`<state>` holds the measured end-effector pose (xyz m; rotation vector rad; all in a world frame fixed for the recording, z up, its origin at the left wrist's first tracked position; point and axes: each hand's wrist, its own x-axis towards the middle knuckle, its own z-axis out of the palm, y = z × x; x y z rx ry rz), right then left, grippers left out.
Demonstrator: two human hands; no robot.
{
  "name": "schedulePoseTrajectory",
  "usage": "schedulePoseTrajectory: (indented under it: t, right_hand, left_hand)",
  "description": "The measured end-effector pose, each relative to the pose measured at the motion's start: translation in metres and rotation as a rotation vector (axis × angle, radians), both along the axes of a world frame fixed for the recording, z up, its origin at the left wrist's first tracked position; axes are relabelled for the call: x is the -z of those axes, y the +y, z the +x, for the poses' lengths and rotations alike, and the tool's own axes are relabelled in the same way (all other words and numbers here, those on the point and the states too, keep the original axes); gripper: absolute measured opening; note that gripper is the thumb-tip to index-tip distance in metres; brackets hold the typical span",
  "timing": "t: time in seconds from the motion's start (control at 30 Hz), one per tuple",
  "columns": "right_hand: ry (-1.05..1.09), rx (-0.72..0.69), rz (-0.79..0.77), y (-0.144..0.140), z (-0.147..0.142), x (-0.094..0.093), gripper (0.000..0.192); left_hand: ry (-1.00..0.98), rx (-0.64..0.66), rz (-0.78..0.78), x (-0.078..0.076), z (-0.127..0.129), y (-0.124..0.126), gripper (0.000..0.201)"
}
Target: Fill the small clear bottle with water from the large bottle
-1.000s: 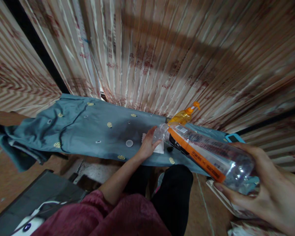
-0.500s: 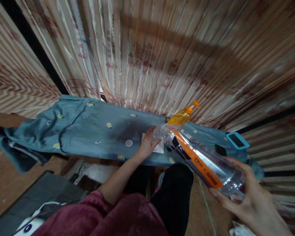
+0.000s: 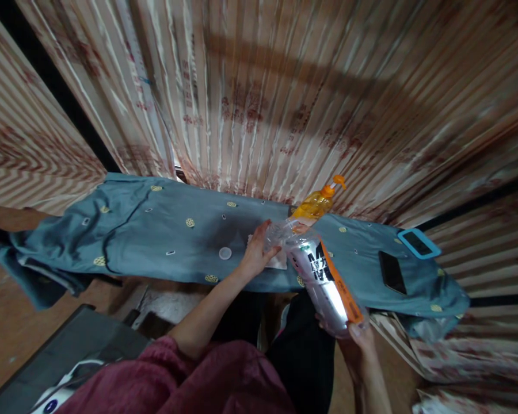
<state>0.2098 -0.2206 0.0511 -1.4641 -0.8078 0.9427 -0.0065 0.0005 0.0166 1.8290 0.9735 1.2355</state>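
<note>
My right hand (image 3: 360,345) grips the base of a clear plastic bottle (image 3: 323,282) with an orange and black label, tilted so its open neck points down toward the blue cloth. My left hand (image 3: 256,253) rests on a white tissue (image 3: 280,261) lying on the blue patterned cloth (image 3: 155,230), its fingers beside the bottle's neck. A small white bottle cap (image 3: 225,253) lies on the cloth just left of that hand. A darker patch of cloth surrounds the cap.
An orange pump bottle (image 3: 317,204) stands behind the tissue. A black phone (image 3: 391,271) and a blue-cased device (image 3: 418,242) lie on the cloth at right. Striped curtains (image 3: 263,86) hang behind. A grey case (image 3: 69,356) sits low left.
My right hand has swung the bottle's base down and toward me, tipping the bottle steeper over the tissue. The left hand stays on the tissue.
</note>
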Motion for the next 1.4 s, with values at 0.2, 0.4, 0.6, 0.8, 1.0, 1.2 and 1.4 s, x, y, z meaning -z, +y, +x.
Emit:
schedulePoseTrajectory:
  t: [0.2, 0.4, 0.6, 0.8, 1.0, 1.2, 1.4]
  right_hand:
    - [0.566, -0.025, -0.018, 0.006, -0.04, 0.018, 0.063]
    - [0.855, -0.008, 0.019, 0.01, -0.065, 0.022, 0.071]
    - [1.013, -0.053, -0.051, 0.006, -0.078, 0.026, 0.076]
    - [1.09, -0.118, -0.053, 0.009, -0.096, 0.027, 0.074]
    - [1.117, -0.276, -0.094, 0.011, -0.11, 0.038, 0.075]
    - [1.069, -0.401, -0.064, 0.012, -0.124, 0.064, 0.07]
    - [0.957, -0.527, 0.014, 0.021, -0.142, 0.077, 0.055]
  left_hand:
    - [0.036, 0.027, 0.015, -0.004, -0.005, 0.002, 0.074]
    - [0.047, 0.001, 0.05, 0.002, -0.007, 0.006, 0.08]
    - [0.02, -0.001, 0.03, 0.008, -0.007, 0.007, 0.087]
    - [-0.034, -0.008, -0.028, 0.01, -0.021, -0.006, 0.087]
    - [-0.215, -0.041, -0.236, 0.009, -0.057, -0.057, 0.073]
    - [-0.441, 0.091, -0.538, 0.0, -0.078, -0.114, 0.063]
    - [-0.47, 0.071, -0.697, -0.002, -0.077, -0.132, 0.065]
